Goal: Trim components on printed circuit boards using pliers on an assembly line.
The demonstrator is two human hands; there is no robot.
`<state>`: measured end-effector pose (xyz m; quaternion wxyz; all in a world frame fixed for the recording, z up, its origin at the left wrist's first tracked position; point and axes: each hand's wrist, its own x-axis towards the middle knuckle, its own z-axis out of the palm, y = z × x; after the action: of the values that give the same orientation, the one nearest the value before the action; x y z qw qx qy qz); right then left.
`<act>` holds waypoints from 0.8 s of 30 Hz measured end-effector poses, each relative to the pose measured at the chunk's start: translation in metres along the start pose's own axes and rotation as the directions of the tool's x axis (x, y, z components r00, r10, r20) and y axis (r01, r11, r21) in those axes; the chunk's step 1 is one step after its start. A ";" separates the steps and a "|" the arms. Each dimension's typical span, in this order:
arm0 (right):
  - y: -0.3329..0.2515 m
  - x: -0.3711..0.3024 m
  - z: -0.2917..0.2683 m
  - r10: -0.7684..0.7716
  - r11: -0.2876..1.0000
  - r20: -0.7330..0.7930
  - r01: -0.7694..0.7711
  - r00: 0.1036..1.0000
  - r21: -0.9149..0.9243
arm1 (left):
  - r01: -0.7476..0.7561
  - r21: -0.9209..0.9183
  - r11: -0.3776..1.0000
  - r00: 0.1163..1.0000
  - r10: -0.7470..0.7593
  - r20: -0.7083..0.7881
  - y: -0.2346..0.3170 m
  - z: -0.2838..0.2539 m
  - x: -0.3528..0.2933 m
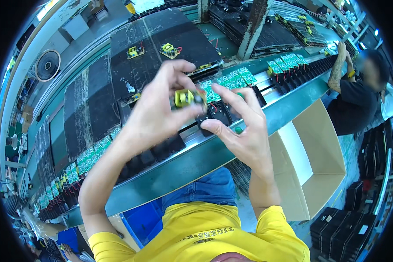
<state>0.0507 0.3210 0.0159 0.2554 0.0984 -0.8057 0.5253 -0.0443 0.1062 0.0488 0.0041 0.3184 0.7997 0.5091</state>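
My left hand is raised above the work line, closed on a small circuit board with a yellow transformer, slightly blurred. Just right of it is my right hand, its thumb and fingers spread with nothing visible between them. Behind and between my hands runs a row of green circuit boards with red wires. Black plastic cases line the edge below these boards. On a black sheet farther off lie two more boards with yellow transformers, one of them a loose circuit board.
An open cardboard box stands right of me, below the green bench edge. A rusty metal post rises at the back. A co-worker in dark clothes reaches over the line at right. A blue bin sits beside my legs.
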 end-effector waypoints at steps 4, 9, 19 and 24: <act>-0.003 0.005 0.013 0.072 0.948 0.047 -0.083 0.996 0.308 | -0.054 -0.007 0.999 0.997 0.054 0.049 0.038 0.007 -0.029; 0.002 -0.001 0.012 0.034 0.895 0.009 -0.034 0.999 0.444 | -0.100 0.033 0.994 0.990 0.096 0.105 0.046 0.011 -0.038; -0.003 -0.023 -0.008 -0.033 0.977 -0.005 0.034 0.999 0.211 | -0.036 0.113 0.993 0.977 0.011 0.212 0.051 0.001 -0.044; 0.018 -0.027 -0.004 -0.062 0.994 -0.042 0.066 0.997 0.089 | 0.028 -0.037 0.999 0.988 -0.022 0.152 0.028 0.015 -0.032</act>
<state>0.0675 0.3296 -0.0113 0.2833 0.1253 -0.7723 0.5546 0.0002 0.1099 0.0547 0.0776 0.3457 0.7909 0.4989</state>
